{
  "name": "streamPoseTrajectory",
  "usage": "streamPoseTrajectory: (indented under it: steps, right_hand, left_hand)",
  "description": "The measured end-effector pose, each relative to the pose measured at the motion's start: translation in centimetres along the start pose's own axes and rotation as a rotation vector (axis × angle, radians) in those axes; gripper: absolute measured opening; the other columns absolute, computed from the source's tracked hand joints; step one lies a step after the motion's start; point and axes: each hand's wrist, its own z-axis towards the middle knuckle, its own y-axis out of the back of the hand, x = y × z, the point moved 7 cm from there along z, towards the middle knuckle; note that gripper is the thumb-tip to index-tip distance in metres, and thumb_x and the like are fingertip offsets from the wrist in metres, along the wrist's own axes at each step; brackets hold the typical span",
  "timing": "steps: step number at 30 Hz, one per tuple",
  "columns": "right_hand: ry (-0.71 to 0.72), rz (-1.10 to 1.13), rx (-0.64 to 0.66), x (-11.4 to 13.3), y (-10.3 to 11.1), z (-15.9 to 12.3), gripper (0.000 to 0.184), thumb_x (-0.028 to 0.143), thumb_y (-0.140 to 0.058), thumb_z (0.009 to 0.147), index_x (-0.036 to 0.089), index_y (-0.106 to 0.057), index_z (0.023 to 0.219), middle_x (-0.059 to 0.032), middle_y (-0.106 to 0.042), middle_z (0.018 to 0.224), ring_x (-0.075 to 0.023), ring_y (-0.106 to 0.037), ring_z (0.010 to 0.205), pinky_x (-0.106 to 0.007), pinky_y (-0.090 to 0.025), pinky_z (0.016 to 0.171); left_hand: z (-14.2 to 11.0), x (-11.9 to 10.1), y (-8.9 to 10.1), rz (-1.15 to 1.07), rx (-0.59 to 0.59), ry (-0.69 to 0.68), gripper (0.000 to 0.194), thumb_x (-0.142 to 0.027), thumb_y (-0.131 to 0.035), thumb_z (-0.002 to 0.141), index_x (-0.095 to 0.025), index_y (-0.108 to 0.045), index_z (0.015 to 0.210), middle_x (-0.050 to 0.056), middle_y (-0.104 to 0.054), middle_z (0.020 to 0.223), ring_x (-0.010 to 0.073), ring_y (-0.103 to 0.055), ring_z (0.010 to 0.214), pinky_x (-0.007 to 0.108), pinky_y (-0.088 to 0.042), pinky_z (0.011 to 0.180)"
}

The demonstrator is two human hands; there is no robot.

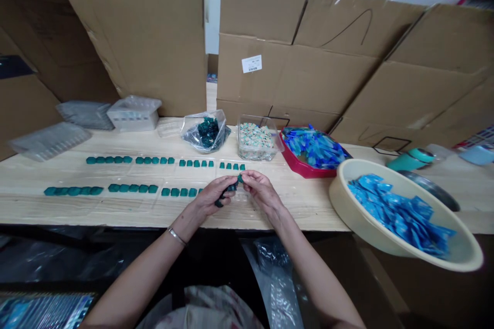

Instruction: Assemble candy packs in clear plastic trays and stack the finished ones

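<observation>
Both hands meet over the middle of the table. My left hand is closed around several small dark green pieces. Between the fingertips of my right hand is one small green piece, pinched close to the left fingers. Similar green pieces lie in two rows of short groups on the table: a back row and a front row. The right end of the front row is partly hidden by my left hand. Behind my hands, an open clear plastic bag holds more dark green pieces.
Behind my right hand stand a clear tub of small pale pieces and a red tray of blue strips. A cream basin with blue packets overhangs the table's front edge. Clear plastic boxes sit back left; cardboard walls the rear.
</observation>
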Motion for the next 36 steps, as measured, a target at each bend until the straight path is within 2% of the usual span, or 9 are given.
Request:
streamPoseTrajectory:
  steps: [4, 7, 11, 14, 19, 22, 26, 30, 36]
  right_hand:
    - [0.159, -0.282, -0.078, 0.6, 0.7, -0.3, 0.019, 0.033, -0.073, 0.067, 0.022, -0.068, 0.081, 0.0028, -0.058, 0.067, -0.0085, -0.045, 0.055, -0.023, -0.035, 0.055]
    - [0.271, -0.564, -0.045, 1.2, 0.7, -1.0, 0.022, 0.035, -0.071, 0.069, 0.024, -0.070, 0.087, -0.0005, -0.061, 0.074, -0.0137, -0.051, 0.065, -0.027, -0.041, 0.063]
    - [0.386, -0.803, 0.050, 2.1, 0.4, -2.0, 0.022, 0.038, -0.066, 0.075, 0.026, -0.069, 0.093, -0.0021, -0.061, 0.076, -0.0167, -0.052, 0.069, -0.030, -0.042, 0.068]
    - [0.396, -0.850, 0.062, 2.7, 1.5, -1.1, 0.022, 0.038, -0.064, 0.076, 0.025, -0.068, 0.093, -0.0028, -0.060, 0.077, -0.0168, -0.051, 0.070, -0.029, -0.042, 0.068]
    - [0.370, -0.777, -0.106, 3.2, 6.0, 4.1, 0.023, 0.039, -0.071, 0.064, 0.022, -0.069, 0.079, -0.0008, -0.059, 0.070, -0.0151, -0.050, 0.065, -0.027, -0.040, 0.064]
    - [0.359, -0.863, -0.140, 2.6, 7.3, 6.6, 0.020, 0.036, -0.070, 0.063, 0.020, -0.070, 0.076, 0.0000, -0.059, 0.066, -0.0148, -0.049, 0.063, -0.027, -0.039, 0.063]
    - [0.405, -1.082, -0.139, 2.1, 7.1, 7.2, 0.014, 0.029, -0.070, 0.065, 0.020, -0.071, 0.076, -0.0021, -0.062, 0.069, -0.0163, -0.053, 0.066, -0.029, -0.039, 0.066]
    - [0.398, -1.265, -0.154, 2.0, 6.4, 6.9, 0.010, 0.025, -0.069, 0.069, 0.021, -0.072, 0.077, -0.0053, -0.064, 0.075, -0.0186, -0.055, 0.071, -0.031, -0.040, 0.068]
    - [0.357, -1.352, -0.134, 2.5, 6.1, 7.1, 0.014, 0.029, -0.073, 0.067, 0.019, -0.072, 0.077, -0.0087, -0.066, 0.079, -0.0235, -0.056, 0.082, -0.037, -0.039, 0.080]
  left_hand:
    - [0.6, 0.5, 0.8, -0.032, -0.043, 0.018, 0.025, -0.025, -0.074, 0.068, -0.011, -0.060, 0.083, -0.005, -0.043, 0.067, -0.0016, -0.034, 0.043, 0.008, -0.018, 0.032]
    - [0.9, 1.0, 1.3, -0.044, -0.058, 0.037, 0.026, -0.024, -0.073, 0.068, -0.010, -0.060, 0.085, -0.004, -0.043, 0.067, -0.0016, -0.034, 0.043, 0.009, -0.017, 0.033]
    - [1.1, 1.6, 1.5, -0.035, -0.066, 0.083, 0.025, -0.023, -0.074, 0.068, -0.009, -0.060, 0.084, -0.004, -0.043, 0.065, -0.0014, -0.034, 0.043, 0.010, -0.016, 0.033]
    - [1.1, 1.5, 1.7, -0.032, -0.110, 0.070, 0.026, -0.024, -0.074, 0.067, -0.009, -0.059, 0.083, -0.005, -0.042, 0.063, -0.0011, -0.035, 0.042, 0.010, -0.017, 0.033]
    - [0.8, 1.0, 1.7, -0.019, -0.165, 0.044, 0.029, -0.025, -0.075, 0.066, -0.010, -0.060, 0.085, -0.004, -0.044, 0.066, -0.0017, -0.035, 0.042, 0.011, -0.016, 0.032]
    - [0.6, 0.9, 1.5, -0.006, -0.155, 0.052, 0.028, -0.025, -0.074, 0.067, -0.010, -0.060, 0.086, -0.005, -0.043, 0.065, -0.0015, -0.034, 0.041, 0.011, -0.015, 0.032]
    - [0.3, 0.8, 1.5, -0.033, -0.152, 0.066, 0.026, -0.022, -0.073, 0.069, -0.010, -0.060, 0.087, -0.006, -0.040, 0.062, -0.0010, -0.035, 0.041, 0.010, -0.015, 0.031]
    - [0.2, 0.9, 1.5, -0.123, -0.141, 0.106, 0.019, -0.021, -0.068, 0.074, -0.010, -0.058, 0.088, -0.004, -0.043, 0.064, -0.0010, -0.036, 0.041, 0.009, -0.016, 0.030]
    - [0.8, 1.0, 0.7, -0.249, -0.062, 0.124, 0.012, -0.021, -0.060, 0.081, -0.011, -0.056, 0.088, -0.003, -0.045, 0.066, -0.0010, -0.036, 0.040, 0.008, -0.019, 0.029]
